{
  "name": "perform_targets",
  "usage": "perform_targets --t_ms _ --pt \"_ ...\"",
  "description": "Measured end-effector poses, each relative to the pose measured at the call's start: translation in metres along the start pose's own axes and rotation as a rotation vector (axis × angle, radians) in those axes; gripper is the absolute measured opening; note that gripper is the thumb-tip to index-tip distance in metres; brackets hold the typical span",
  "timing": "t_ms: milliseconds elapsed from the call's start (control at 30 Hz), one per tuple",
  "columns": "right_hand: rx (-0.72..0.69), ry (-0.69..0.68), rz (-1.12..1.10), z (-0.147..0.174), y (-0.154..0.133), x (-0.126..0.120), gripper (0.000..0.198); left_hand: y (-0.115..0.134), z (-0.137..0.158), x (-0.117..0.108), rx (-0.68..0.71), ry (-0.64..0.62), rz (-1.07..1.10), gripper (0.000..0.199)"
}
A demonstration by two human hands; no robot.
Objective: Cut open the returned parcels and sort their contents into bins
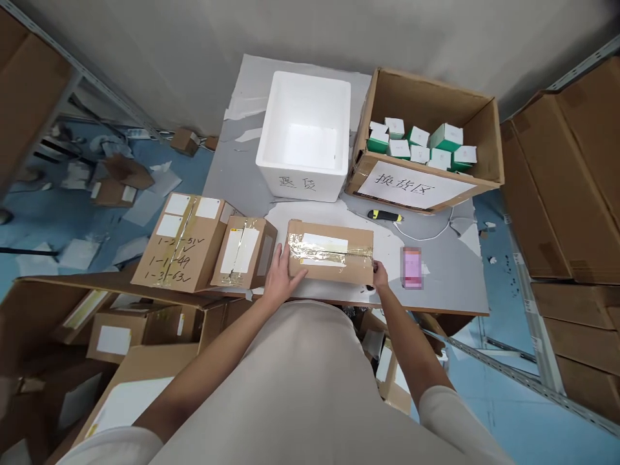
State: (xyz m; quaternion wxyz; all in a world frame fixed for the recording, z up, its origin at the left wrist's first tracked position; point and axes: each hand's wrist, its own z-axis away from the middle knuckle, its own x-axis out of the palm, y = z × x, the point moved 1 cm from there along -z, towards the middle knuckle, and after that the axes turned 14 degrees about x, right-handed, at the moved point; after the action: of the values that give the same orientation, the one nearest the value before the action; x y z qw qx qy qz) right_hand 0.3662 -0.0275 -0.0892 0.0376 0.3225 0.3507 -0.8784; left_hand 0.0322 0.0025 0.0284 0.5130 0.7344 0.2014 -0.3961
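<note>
Big picture first: a grey table [450, 284] pushed against a plain wall, blue floor littered with cardboard scraps, shelving stacked with flat boxes on both sides. At the back of the table sits an open cardboard box [484, 116] full of small green-and-white cartons [420, 147], with a white foam box [306, 132] beside it, open on top. Two taped boxes [184, 242] sit at the left edge. The taped parcel [330, 250] rests at the near edge, dead centre. Left hand [281, 278] is clamped on its left end, fingers spread flat on top; right hand [380, 276] grips the near right corner, fingers curled round it. Looks like it's being squared up or about to get lifted, so both grips need to hold evenly. A yellow box cutter [385, 215] lies just behind it, phone [412, 267] to the right
</note>
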Motion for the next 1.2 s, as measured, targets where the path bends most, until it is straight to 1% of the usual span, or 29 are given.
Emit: perform_targets --t_ms 33,100,167,200,233,267,300,333,367,433,467,533,600,667,733,833,900,967,1033,1100,1167,1200 --pt "-0.002 0.024 0.033 0.001 0.001 -0.001 0.039 0.000 0.000 0.000 0.040 0.018 -0.050 0.077" --pt "-0.005 0.079 0.074 0.003 -0.002 -0.006 0.037 0.002 -0.001 0.002 0.158 0.039 -0.141 0.060" --pt "-0.023 0.141 0.098 0.007 -0.011 -0.017 0.044 0.005 -0.003 0.007 0.319 0.001 -0.173 0.042" --pt "-0.040 0.187 0.101 0.009 -0.020 -0.025 0.050 0.007 -0.004 0.009 0.406 -0.037 -0.162 0.038" --pt "-0.081 0.247 0.105 0.013 -0.031 -0.033 0.055 0.009 -0.005 0.012 0.487 -0.077 -0.141 0.038" --pt "-0.150 0.309 0.113 0.018 -0.045 -0.042 0.058 0.011 -0.006 0.014 0.548 -0.111 -0.119 0.040" --pt "-0.253 0.366 0.136 0.025 -0.061 -0.049 0.059 0.013 -0.006 0.016 0.583 -0.132 -0.102 0.041" --pt "-0.392 0.397 0.182 0.034 -0.079 -0.054 0.060 0.015 -0.007 0.017 0.595 -0.141 -0.094 0.041" --pt "-0.536 0.368 0.259 0.043 -0.097 -0.056 0.061 0.017 -0.007 0.018 0.590 -0.142 -0.091 0.041" --pt "-0.784 0.182 0.504 0.060 -0.131 -0.051 0.068 0.019 -0.006 0.020 0.565 -0.141 -0.090 0.042" --pt "-0.864 0.102 0.633 0.067 -0.144 -0.046 0.072 0.019 -0.006 0.020 0.557 -0.144 -0.086 0.042" --pt "-0.937 0.004 0.860 0.076 -0.163 -0.034 0.078 0.020 -0.005 0.022 0.544 -0.153 -0.077 0.043" --pt "-0.949 -0.028 1.029 0.077 -0.172 -0.023 0.079 0.020 -0.006 0.023 0.520 -0.158 -0.075 0.041" --pt "-0.952 -0.036 1.140 0.073 -0.174 -0.017 0.076 0.021 -0.008 0.025 0.497 -0.162 -0.078 0.038" --pt "-0.959 -0.031 1.202 0.070 -0.174 -0.015 0.073 0.022 -0.010 0.025 0.489 -0.168 -0.078 0.036" --pt "-0.961 0.017 1.262 0.070 -0.178 -0.013 0.068 0.022 -0.011 0.026 0.498 -0.173 -0.067 0.036" --pt "-0.993 0.030 1.304 0.075 -0.183 -0.013 0.058 0.021 -0.011 0.026 0.502 -0.172 -0.060 0.036" --pt "-1.028 -0.010 1.343 0.081 -0.193 -0.015 0.049 0.020 -0.010 0.026 0.506 -0.175 -0.053 0.037" --pt "-1.017 -0.082 1.367 0.086 -0.206 -0.020 0.044 0.019 -0.010 0.027 0.511 -0.183 -0.051 0.037" --pt "-0.967 -0.133 1.366 0.086 -0.220 -0.027 0.040 0.020 -0.008 0.028 0.517 -0.193 -0.055 0.038" --pt "-0.907 -0.131 1.336 0.079 -0.234 -0.036 0.036 0.020 -0.004 0.029 0.516 -0.199 -0.064 0.038" --pt "-0.876 -0.108 1.308 0.073 -0.241 -0.040 0.035 0.020 -0.002 0.029 0.516 -0.203 -0.064 0.038"
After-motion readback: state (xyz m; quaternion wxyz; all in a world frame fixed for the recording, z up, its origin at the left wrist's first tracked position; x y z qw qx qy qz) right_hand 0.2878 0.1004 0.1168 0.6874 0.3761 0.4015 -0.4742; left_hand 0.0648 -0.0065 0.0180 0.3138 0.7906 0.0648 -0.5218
